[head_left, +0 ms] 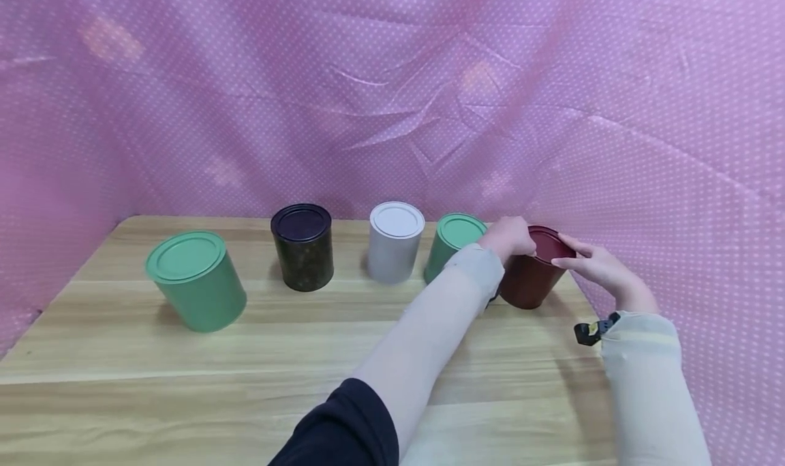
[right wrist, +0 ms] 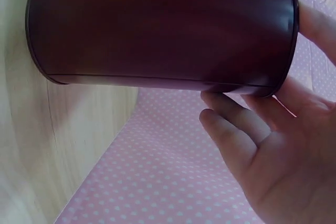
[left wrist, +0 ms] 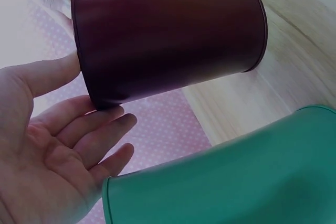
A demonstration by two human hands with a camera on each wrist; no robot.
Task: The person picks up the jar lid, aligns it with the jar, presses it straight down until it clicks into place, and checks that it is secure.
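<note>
At the right end of the row stands a dark red lidded canister (head_left: 526,283). My left hand (head_left: 514,238) grips its top edge from the left. In the left wrist view, the thumb (left wrist: 58,76) meets the rim and the fingertips lie along the side. My right hand (head_left: 604,268) holds the same rim from the right, thumb over the lid and fingers (right wrist: 236,116) against the far wall. A green canister (head_left: 437,255) stands just left of the red one, partly hidden behind my left wrist, close by the little finger in the left wrist view.
A white canister (head_left: 392,255), a black one (head_left: 306,261) and a larger-looking green one (head_left: 205,292) continue leftward along the wooden table (head_left: 184,398). Pink dotted cloth (head_left: 368,98) hangs behind the table and at both sides, near my right arm.
</note>
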